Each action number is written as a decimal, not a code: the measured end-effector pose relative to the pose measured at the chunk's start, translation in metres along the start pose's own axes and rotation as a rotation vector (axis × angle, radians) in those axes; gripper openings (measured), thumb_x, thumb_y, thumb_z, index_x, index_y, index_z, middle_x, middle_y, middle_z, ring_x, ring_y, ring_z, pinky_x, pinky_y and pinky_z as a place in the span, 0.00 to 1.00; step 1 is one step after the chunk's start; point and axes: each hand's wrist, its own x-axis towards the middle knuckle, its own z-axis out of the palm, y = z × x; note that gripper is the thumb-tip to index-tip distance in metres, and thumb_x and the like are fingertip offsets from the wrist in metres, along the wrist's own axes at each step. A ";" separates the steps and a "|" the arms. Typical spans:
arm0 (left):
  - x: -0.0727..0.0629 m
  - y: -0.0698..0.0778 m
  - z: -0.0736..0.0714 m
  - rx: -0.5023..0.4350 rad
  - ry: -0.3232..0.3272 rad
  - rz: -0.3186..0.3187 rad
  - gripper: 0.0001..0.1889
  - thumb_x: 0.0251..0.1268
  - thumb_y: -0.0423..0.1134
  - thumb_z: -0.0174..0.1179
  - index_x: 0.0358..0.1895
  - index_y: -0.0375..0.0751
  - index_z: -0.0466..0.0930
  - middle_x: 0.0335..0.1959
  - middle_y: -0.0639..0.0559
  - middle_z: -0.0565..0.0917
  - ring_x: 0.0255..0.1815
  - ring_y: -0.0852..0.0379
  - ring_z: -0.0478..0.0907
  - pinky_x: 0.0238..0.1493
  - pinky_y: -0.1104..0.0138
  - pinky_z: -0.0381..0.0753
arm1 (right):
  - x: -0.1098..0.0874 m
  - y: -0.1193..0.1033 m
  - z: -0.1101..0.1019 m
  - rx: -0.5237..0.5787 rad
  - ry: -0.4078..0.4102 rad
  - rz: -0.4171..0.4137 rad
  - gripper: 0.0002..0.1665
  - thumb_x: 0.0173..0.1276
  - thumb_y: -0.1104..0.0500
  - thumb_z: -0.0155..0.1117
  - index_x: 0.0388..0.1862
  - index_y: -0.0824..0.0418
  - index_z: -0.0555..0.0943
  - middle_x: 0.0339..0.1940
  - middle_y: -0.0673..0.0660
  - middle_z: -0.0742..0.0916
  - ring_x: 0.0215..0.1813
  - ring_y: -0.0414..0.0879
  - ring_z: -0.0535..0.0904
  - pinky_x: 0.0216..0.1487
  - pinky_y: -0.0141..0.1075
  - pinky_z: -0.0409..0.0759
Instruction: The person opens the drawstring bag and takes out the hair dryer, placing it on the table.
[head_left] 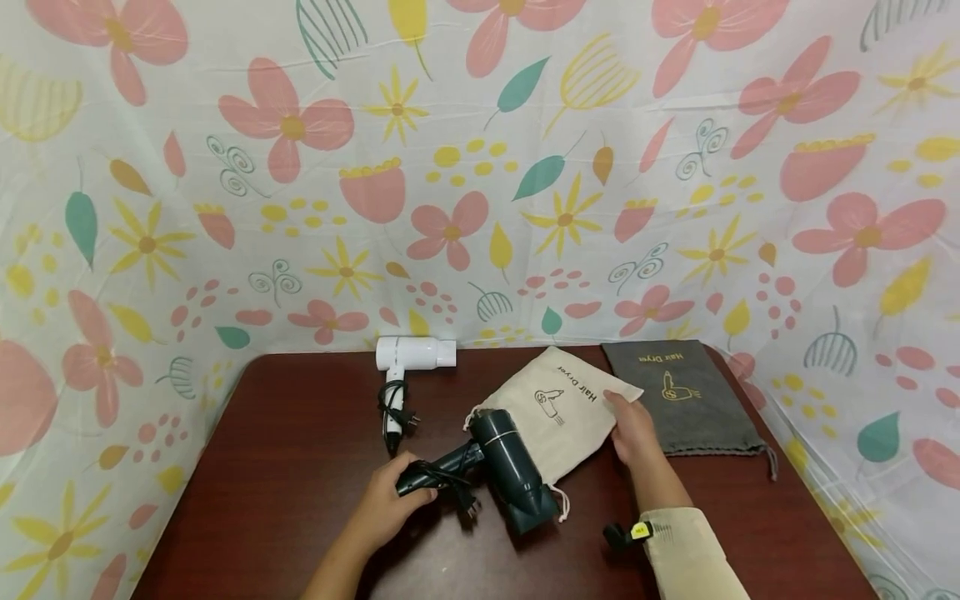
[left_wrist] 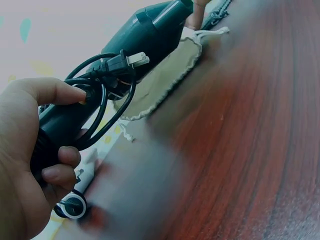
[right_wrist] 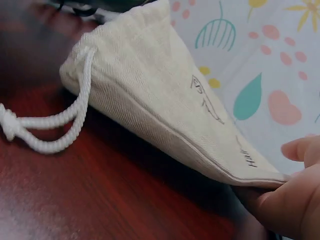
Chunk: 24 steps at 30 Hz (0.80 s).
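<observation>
My left hand [head_left: 388,504] grips the handle of a dark green hair dryer [head_left: 513,471], its black cord and plug [left_wrist: 117,65] bundled round the handle. The dryer is held just in front of a cream drawstring bag [head_left: 573,417] printed "Hair Dryer". My right hand [head_left: 632,425] pinches a corner of that bag at its closed end, thumb and fingers on the cloth. In the left wrist view the bag's gathered mouth [left_wrist: 160,85] faces the dryer. White drawstrings [right_wrist: 55,120] hang from the mouth, seen in the right wrist view.
A white hair dryer [head_left: 412,354] with a black cord lies at the table's back left. A grey drawstring bag [head_left: 701,408] lies flat at the back right. All rest on a dark red wooden table [head_left: 285,467] against a floral curtain [head_left: 450,125].
</observation>
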 end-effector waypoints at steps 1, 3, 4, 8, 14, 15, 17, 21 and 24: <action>-0.001 0.000 0.000 -0.013 0.007 0.000 0.15 0.49 0.38 0.74 0.37 0.61 0.81 0.29 0.62 0.82 0.30 0.62 0.76 0.37 0.69 0.75 | -0.002 0.001 -0.001 -0.029 -0.007 0.002 0.37 0.80 0.51 0.51 0.81 0.61 0.53 0.63 0.50 0.78 0.56 0.33 0.78 0.56 0.25 0.77; -0.001 0.001 0.000 -0.038 0.015 -0.005 0.15 0.49 0.37 0.74 0.38 0.61 0.82 0.29 0.61 0.82 0.30 0.62 0.77 0.36 0.69 0.75 | -0.005 0.003 -0.002 -0.069 -0.023 0.006 0.36 0.79 0.51 0.53 0.79 0.61 0.55 0.51 0.44 0.81 0.48 0.31 0.79 0.49 0.26 0.79; -0.001 0.002 0.000 -0.047 0.019 -0.006 0.15 0.49 0.38 0.74 0.38 0.60 0.82 0.29 0.60 0.82 0.30 0.61 0.77 0.36 0.69 0.75 | -0.007 0.003 -0.002 -0.081 -0.026 0.007 0.36 0.79 0.51 0.53 0.78 0.61 0.55 0.48 0.43 0.81 0.45 0.31 0.80 0.46 0.27 0.79; -0.002 0.005 -0.002 -0.085 0.033 -0.003 0.15 0.50 0.38 0.74 0.40 0.59 0.83 0.30 0.59 0.83 0.30 0.61 0.77 0.37 0.69 0.76 | -0.014 0.006 -0.004 -0.126 -0.037 0.011 0.36 0.79 0.51 0.52 0.80 0.58 0.54 0.50 0.46 0.80 0.42 0.35 0.80 0.41 0.32 0.81; -0.001 0.006 -0.003 -0.118 0.074 0.016 0.15 0.51 0.37 0.74 0.40 0.58 0.83 0.31 0.56 0.85 0.31 0.60 0.78 0.38 0.69 0.77 | -0.021 0.007 -0.003 -0.086 -0.040 0.009 0.33 0.80 0.52 0.52 0.78 0.55 0.57 0.51 0.45 0.81 0.44 0.35 0.81 0.42 0.33 0.81; -0.002 0.006 -0.003 -0.127 0.081 0.014 0.14 0.51 0.37 0.74 0.40 0.58 0.82 0.31 0.56 0.85 0.31 0.60 0.78 0.37 0.69 0.77 | -0.022 0.007 -0.002 -0.076 -0.039 0.011 0.33 0.80 0.51 0.53 0.78 0.55 0.57 0.49 0.43 0.82 0.44 0.34 0.81 0.43 0.32 0.80; -0.002 0.006 -0.004 -0.148 0.092 0.006 0.14 0.52 0.36 0.73 0.41 0.57 0.82 0.32 0.55 0.84 0.31 0.60 0.78 0.37 0.68 0.77 | -0.024 0.007 -0.001 -0.059 -0.037 0.013 0.32 0.79 0.52 0.54 0.76 0.57 0.59 0.46 0.40 0.83 0.45 0.33 0.80 0.44 0.30 0.79; -0.002 0.008 -0.005 -0.167 0.129 -0.012 0.15 0.53 0.35 0.73 0.43 0.55 0.82 0.34 0.55 0.86 0.33 0.60 0.80 0.39 0.69 0.78 | -0.029 0.009 0.000 -0.077 -0.038 0.002 0.32 0.79 0.52 0.53 0.77 0.59 0.59 0.44 0.36 0.82 0.48 0.32 0.79 0.48 0.28 0.77; -0.001 0.008 -0.006 -0.167 0.180 -0.014 0.16 0.53 0.35 0.73 0.44 0.54 0.83 0.38 0.56 0.88 0.38 0.60 0.81 0.43 0.69 0.79 | -0.032 0.010 0.001 -0.108 -0.038 -0.013 0.32 0.80 0.53 0.52 0.78 0.59 0.59 0.44 0.35 0.82 0.48 0.32 0.77 0.49 0.29 0.73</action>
